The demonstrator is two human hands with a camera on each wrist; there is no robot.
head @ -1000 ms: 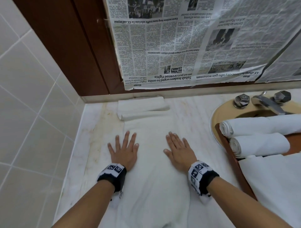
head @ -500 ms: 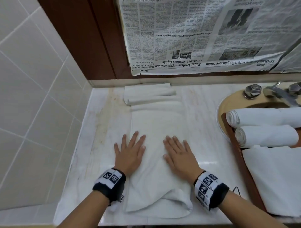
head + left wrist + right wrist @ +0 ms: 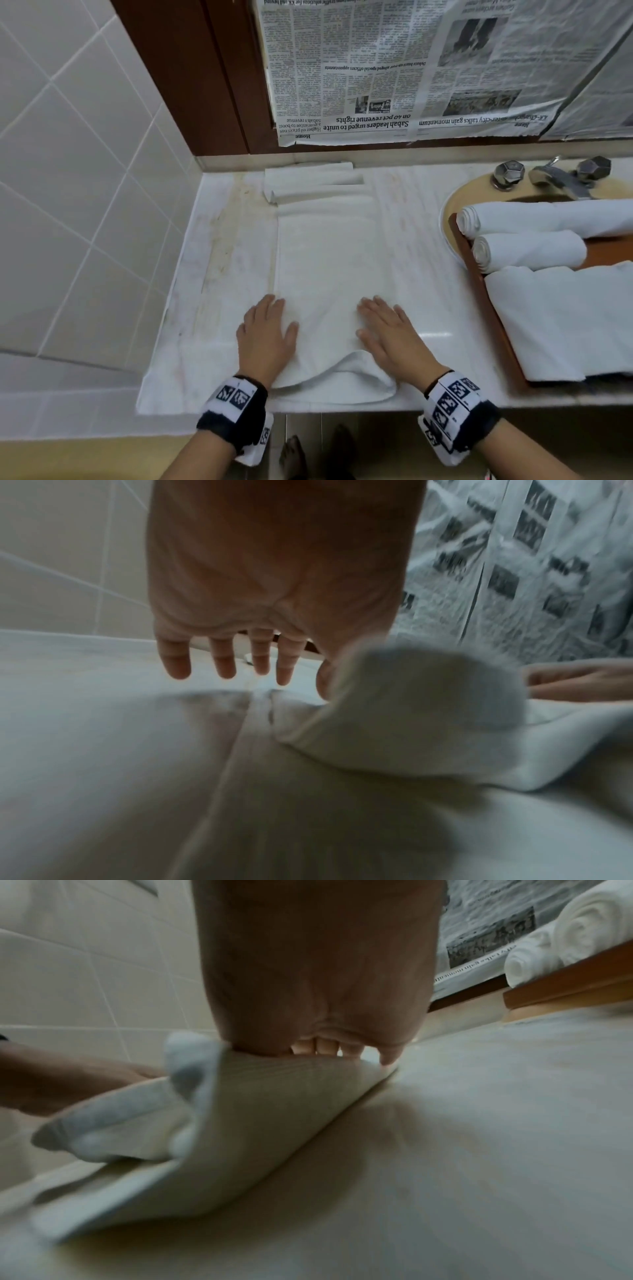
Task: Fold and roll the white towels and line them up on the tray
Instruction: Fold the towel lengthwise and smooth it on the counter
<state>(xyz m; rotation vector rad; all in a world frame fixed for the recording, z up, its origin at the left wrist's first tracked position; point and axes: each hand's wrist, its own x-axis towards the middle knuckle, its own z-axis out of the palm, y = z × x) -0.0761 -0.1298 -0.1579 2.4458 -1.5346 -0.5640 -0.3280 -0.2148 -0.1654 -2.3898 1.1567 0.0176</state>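
Bare counter (image 3: 421, 260) separates spread towel (image 3: 329, 260) from tray (image 3: 479, 291).

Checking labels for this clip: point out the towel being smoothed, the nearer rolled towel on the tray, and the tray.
flat towel (image 3: 329, 267), head view, bare middle.
nearer rolled towel (image 3: 534, 250), head view, side of roll.
tray (image 3: 493, 318), head view, left wooden rim.

A long towel (image 3: 329, 274) is lying on the bench (image 3: 219, 274), a folded towel (image 3: 311, 181) sitting behind it, and two rolled towels (image 3: 527, 253) are lying in the tray (image 3: 486, 301) to the right.
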